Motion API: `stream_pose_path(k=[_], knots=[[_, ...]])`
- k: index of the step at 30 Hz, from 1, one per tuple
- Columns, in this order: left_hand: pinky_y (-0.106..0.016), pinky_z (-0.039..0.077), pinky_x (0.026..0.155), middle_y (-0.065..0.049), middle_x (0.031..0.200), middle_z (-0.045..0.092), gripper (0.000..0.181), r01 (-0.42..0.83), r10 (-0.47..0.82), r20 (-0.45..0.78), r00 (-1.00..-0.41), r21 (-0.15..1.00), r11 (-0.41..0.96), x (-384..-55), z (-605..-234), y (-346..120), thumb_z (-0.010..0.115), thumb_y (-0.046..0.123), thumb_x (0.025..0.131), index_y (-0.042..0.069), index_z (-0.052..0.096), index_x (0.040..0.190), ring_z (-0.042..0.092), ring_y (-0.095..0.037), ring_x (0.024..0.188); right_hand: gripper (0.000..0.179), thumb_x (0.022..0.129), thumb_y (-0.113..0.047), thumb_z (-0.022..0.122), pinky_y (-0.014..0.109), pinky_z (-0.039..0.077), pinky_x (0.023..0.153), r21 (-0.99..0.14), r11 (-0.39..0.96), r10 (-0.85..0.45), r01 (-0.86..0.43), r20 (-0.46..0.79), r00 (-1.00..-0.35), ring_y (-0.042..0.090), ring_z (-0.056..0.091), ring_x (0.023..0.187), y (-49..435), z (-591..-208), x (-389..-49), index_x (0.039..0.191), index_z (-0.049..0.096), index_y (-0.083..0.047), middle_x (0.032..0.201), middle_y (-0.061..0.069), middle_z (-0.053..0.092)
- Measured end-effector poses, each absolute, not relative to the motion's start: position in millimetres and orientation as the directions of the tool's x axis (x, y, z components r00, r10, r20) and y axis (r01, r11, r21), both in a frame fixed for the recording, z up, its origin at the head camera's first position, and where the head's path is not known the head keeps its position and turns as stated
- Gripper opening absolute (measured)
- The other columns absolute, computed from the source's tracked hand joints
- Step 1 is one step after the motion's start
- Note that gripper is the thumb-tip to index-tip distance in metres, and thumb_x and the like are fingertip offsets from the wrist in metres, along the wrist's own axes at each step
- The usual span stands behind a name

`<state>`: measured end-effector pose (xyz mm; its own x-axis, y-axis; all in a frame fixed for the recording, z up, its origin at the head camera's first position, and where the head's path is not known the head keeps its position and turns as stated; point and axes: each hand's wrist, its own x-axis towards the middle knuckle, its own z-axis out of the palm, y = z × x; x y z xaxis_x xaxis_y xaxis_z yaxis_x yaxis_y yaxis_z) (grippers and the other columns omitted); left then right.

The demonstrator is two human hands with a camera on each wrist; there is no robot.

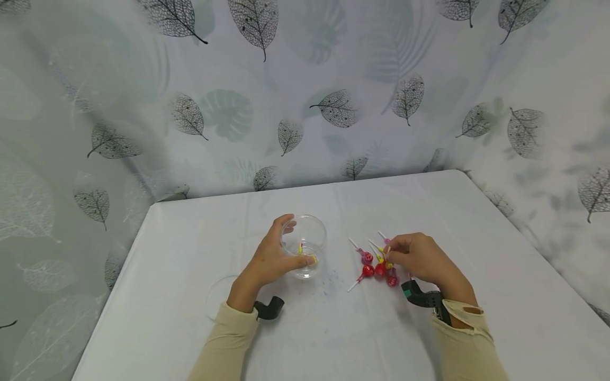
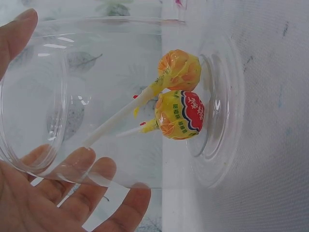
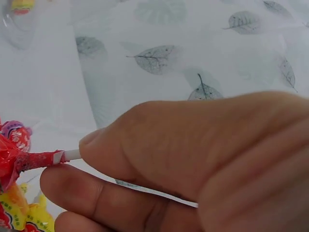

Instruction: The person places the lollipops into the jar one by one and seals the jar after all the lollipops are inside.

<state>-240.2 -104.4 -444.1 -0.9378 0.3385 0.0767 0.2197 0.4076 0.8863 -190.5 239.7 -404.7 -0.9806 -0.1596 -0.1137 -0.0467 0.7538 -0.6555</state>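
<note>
My left hand (image 1: 271, 257) grips a clear round jar (image 1: 324, 241), its thumb along the near side and its fingers round the far side. Two yellow-wrapped lollipops (image 2: 179, 115) rest inside at the bottom of the jar, sticks pointing to the mouth. My right hand (image 1: 425, 259) is over a loose group of lollipops to the right of the jar. In the right wrist view, its thumb and index finger pinch the white stick of a red-wrapped lollipop (image 3: 6, 159). Yellow lollipops (image 3: 39, 217) and a purple-and-red one (image 3: 17, 135) lie near that lollipop.
A clear round lid (image 1: 209, 296) lies on the white-covered table (image 1: 190, 238), left of the jar and partly behind the left forearm. One red lollipop (image 1: 368, 271) lies at the near left of the group. Leaf-printed cloth (image 1: 338, 108) hangs behind the table.
</note>
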Motion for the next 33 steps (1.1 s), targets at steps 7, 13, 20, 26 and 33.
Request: stream_pose_path(k=[7, 13, 20, 26, 33], knots=[[-0.06, 0.038, 0.112, -0.009, 0.159, 0.046, 0.108, 0.212, 0.337, 0.068, -0.939, 0.886, 0.412, -240.9, -445.4, -104.5, 0.095, 0.038, 0.074, 0.023, 0.03, 0.159, 0.044, -0.029, 0.144, 0.015, 0.099, -0.017, 0.067, 0.033, 0.048, 0.059, -0.684, 0.729, -0.128, -0.027, -0.098, -0.987, 0.022, 0.059, 0.078, 238.2, -398.2, -192.4, 0.108, 0.074, -0.008, 0.098, 0.007, 0.076], [-0.06, 0.038, 0.112, -0.009, 0.159, 0.046, 0.108, 0.208, 0.333, 0.066, -0.941, 0.887, 0.412, -241.5, -446.8, -104.6, 0.095, 0.038, 0.073, 0.026, 0.031, 0.158, 0.044, -0.029, 0.144, 0.011, 0.1, -0.017, 0.065, 0.033, 0.05, 0.058, -0.702, 0.711, -0.107, -0.036, -0.058, -0.993, 0.029, 0.063, 0.082, 236.8, -393.5, -194.4, 0.103, 0.074, -0.011, 0.101, 0.01, 0.077], [-0.06, 0.037, 0.113, -0.009, 0.159, 0.047, 0.11, 0.202, 0.328, 0.065, -0.942, 0.892, 0.405, -241.0, -446.5, -104.2, 0.096, 0.036, 0.073, 0.02, 0.03, 0.16, 0.044, -0.029, 0.144, 0.013, 0.101, -0.015, 0.065, 0.034, 0.054, 0.065, -0.731, 0.677, -0.09, -0.084, 0.031, -0.995, 0.024, 0.069, 0.088, 233.7, -387.6, -195.2, 0.106, 0.076, -0.009, 0.101, 0.01, 0.077], [-0.059, 0.037, 0.113, -0.009, 0.159, 0.047, 0.108, 0.207, 0.328, 0.07, -0.942, 0.892, 0.403, -240.3, -445.6, -104.6, 0.095, 0.032, 0.074, 0.021, 0.031, 0.16, 0.044, -0.028, 0.144, 0.016, 0.102, -0.016, 0.065, 0.034, 0.055, 0.07, -0.75, 0.654, -0.058, -0.097, 0.078, -0.995, 0.029, 0.07, 0.093, 230.6, -384.9, -195.2, 0.11, 0.075, -0.005, 0.104, 0.011, 0.077], [-0.059, 0.038, 0.112, -0.007, 0.158, 0.048, 0.107, 0.201, 0.323, 0.066, -0.944, 0.892, 0.406, -239.9, -444.9, -104.0, 0.095, 0.031, 0.074, 0.019, 0.032, 0.159, 0.045, -0.028, 0.144, 0.018, 0.103, -0.019, 0.066, 0.035, 0.056, 0.074, -0.766, 0.636, -0.02, -0.095, 0.107, -0.994, 0.03, 0.071, 0.096, 225.6, -383.9, -195.9, 0.11, 0.075, -0.005, 0.107, 0.013, 0.077]])
